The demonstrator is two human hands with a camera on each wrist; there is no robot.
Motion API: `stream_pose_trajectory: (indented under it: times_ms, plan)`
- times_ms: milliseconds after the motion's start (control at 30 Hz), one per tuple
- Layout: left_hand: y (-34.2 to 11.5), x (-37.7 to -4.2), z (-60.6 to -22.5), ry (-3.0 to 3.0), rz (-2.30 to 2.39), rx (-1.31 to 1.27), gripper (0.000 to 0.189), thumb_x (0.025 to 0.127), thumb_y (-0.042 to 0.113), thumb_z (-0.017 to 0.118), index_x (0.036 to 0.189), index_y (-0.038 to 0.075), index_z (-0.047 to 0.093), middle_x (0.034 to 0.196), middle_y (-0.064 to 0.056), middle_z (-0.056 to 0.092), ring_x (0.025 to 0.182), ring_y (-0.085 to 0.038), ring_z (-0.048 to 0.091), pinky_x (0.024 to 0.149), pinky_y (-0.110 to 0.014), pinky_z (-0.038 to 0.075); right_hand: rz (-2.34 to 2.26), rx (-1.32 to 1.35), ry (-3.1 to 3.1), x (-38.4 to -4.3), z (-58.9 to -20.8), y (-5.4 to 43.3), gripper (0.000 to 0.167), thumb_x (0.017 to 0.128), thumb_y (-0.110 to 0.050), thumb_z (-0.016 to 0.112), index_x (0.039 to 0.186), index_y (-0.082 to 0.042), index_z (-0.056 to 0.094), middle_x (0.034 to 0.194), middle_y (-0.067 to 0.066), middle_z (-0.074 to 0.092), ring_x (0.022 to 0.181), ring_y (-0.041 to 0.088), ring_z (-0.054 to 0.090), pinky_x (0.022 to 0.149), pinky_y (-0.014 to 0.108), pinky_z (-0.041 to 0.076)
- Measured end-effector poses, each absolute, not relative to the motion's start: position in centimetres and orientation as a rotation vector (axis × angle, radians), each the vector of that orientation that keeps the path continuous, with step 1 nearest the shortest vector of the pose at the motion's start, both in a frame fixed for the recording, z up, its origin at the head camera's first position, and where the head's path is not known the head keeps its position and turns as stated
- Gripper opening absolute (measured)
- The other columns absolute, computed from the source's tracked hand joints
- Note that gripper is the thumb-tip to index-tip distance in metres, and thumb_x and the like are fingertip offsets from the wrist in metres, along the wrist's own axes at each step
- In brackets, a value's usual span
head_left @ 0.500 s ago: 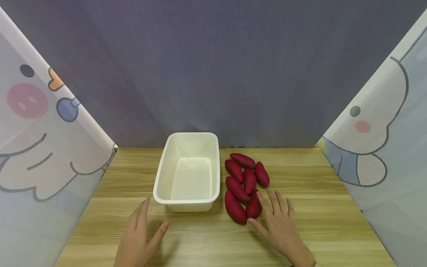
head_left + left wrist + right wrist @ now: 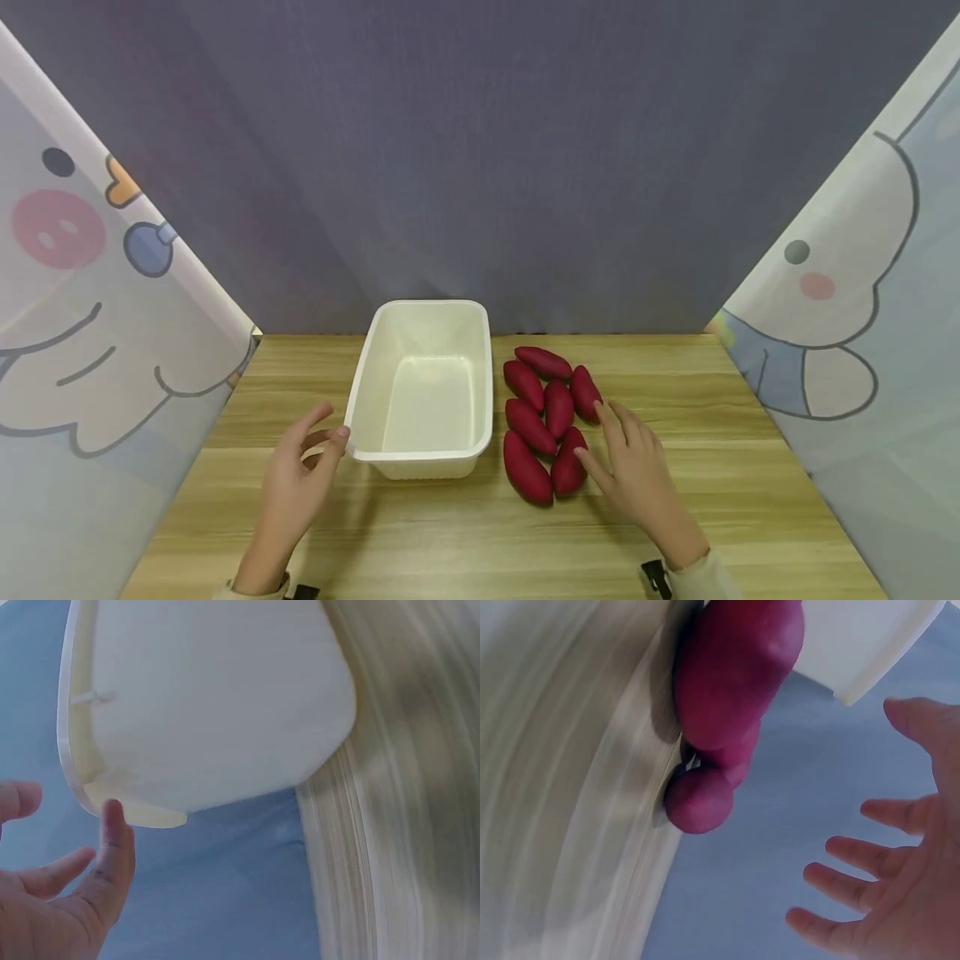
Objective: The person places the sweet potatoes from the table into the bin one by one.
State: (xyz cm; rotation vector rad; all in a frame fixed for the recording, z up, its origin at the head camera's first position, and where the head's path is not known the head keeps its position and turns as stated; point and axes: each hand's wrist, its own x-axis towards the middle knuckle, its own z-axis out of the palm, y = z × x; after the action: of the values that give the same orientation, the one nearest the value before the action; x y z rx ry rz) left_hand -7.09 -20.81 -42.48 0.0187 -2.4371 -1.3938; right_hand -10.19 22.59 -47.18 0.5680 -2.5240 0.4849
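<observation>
A white plastic tub (image 2: 422, 456) stands on the wooden table, with nothing inside it. Beside its left rim is my left hand (image 2: 288, 479), fingers spread and loosely bent, the thumb tip right at the rim. The left wrist view shows that hand's fingers (image 2: 114, 847) below the tub's rim corner, not curled round it. Several dark red sweet potatoes (image 2: 528, 468) lie in a cluster right of the tub. My right hand (image 2: 637, 475) hovers at the cluster's right side with its fingers apart, holding nothing; its thumb overlaps the nearest right sweet potato (image 2: 567, 467) in the head view.
A grey-blue backdrop (image 2: 480, 167) rises behind the table (image 2: 450, 542). Panels with cartoon animals flank it, one on the left (image 2: 112, 350) and one on the right (image 2: 832, 292). Sleeves and dark wrist straps show at the bottom edge.
My left hand has moved forward, up to the tub's left rim, its fingers bending more. My right hand has moved slightly forward beside the sweet potatoes. Tub and sweet potatoes keep their places.
</observation>
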Motion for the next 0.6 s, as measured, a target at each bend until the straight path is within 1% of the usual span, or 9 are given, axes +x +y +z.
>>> stream_pose_trajectory:
  times_ms: [67, 100, 167, 233, 333, 400, 533, 600]
  plan:
    - [-21.0, -7.5, -42.4, -2.416, -1.486, 0.052, 0.045, 0.102, 0.023, 0.063, 0.14, 0.002, 0.054, 0.139, -0.013, 0.053, 0.097, -0.003, 0.064, 0.072, -0.019, 0.057, 0.524, 0.56, -2.523, -10.9, -47.2, 22.8, 0.071, 0.089, -0.029, 0.076, 0.142, 0.007, 0.046, 0.131, 0.033, 0.052, 0.112, 0.052, 0.053, 0.087, 0.067, 0.047]
    - [-21.1, -7.7, -42.4, -2.404, -1.537, 0.071, 0.044, 0.102, 0.024, 0.062, 0.139, 0.002, 0.056, 0.138, -0.013, 0.054, 0.095, -0.002, 0.064, 0.071, -0.021, 0.058, 0.55, 0.554, -2.524, -11.3, -47.2, 23.0, 0.072, 0.085, -0.023, 0.08, 0.141, 0.008, 0.047, 0.129, 0.034, 0.053, 0.111, 0.052, 0.054, 0.087, 0.066, 0.048]
    - [-21.2, -8.1, -42.5, -2.38, -1.635, 0.11, 0.042, 0.102, 0.026, 0.061, 0.138, 0.003, 0.057, 0.138, -0.013, 0.055, 0.095, -0.003, 0.065, 0.072, -0.025, 0.06, 0.604, 0.54, -2.534, -12.1, -47.3, 23.2, 0.07, 0.083, -0.016, 0.082, 0.138, 0.011, 0.047, 0.127, 0.034, 0.053, 0.112, 0.052, 0.054, 0.089, 0.064, 0.049]
    - [-21.3, -8.4, -42.5, -2.349, -1.73, 0.147, 0.042, 0.102, 0.026, 0.061, 0.137, 0.003, 0.058, 0.137, -0.014, 0.056, 0.095, -0.006, 0.066, 0.073, -0.028, 0.06, 0.668, 0.519, -2.554, -12.8, -47.5, 23.5, 0.067, 0.085, -0.012, 0.08, 0.137, 0.013, 0.046, 0.126, 0.036, 0.053, 0.113, 0.052, 0.053, 0.09, 0.063, 0.049]
    - [-21.5, -8.9, -42.5, -2.322, -1.819, 0.196, 0.044, 0.102, 0.028, 0.062, 0.136, 0.0, 0.058, 0.137, -0.016, 0.056, 0.096, -0.008, 0.067, 0.076, -0.029, 0.06, 0.77, 0.456, -2.614, -14.2, -47.8, 23.9, 0.063, 0.09, -0.012, 0.076, 0.138, 0.014, 0.044, 0.126, 0.037, 0.051, 0.115, 0.053, 0.051, 0.092, 0.064, 0.048]
    - [-21.6, -9.2, -42.5, -2.315, -1.85, 0.222, 0.046, 0.101, 0.03, 0.063, 0.136, -0.001, 0.058, 0.136, -0.016, 0.056, 0.096, -0.008, 0.067, 0.076, -0.029, 0.06, 0.837, 0.393, -2.673, -15.1, -48.0, 24.2, 0.061, 0.094, -0.014, 0.072, 0.139, 0.014, 0.042, 0.126, 0.038, 0.05, 0.114, 0.052, 0.052, 0.09, 0.064, 0.048]
    - [-21.7, -9.6, -42.6, -2.314, -1.883, 0.251, 0.047, 0.1, 0.03, 0.065, 0.135, -0.002, 0.059, 0.135, -0.016, 0.057, 0.097, -0.008, 0.067, 0.076, -0.029, 0.06, 0.979, 0.257, -2.78, -17.1, -48.4, 24.7, 0.059, 0.098, -0.02, 0.068, 0.139, 0.014, 0.044, 0.125, 0.039, 0.052, 0.108, 0.05, 0.058, 0.087, 0.06, 0.052]
    - [-21.7, -9.9, -42.8, -2.295, -1.925, 0.259, 0.045, 0.099, 0.027, 0.066, 0.133, -0.002, 0.06, 0.133, -0.015, 0.058, 0.097, -0.011, 0.067, 0.077, -0.03, 0.06, 1.061, 0.204, -2.81, -18.0, -48.7, 25.0, 0.059, 0.098, -0.022, 0.068, 0.138, 0.015, 0.045, 0.124, 0.039, 0.054, 0.106, 0.049, 0.06, 0.086, 0.058, 0.054]
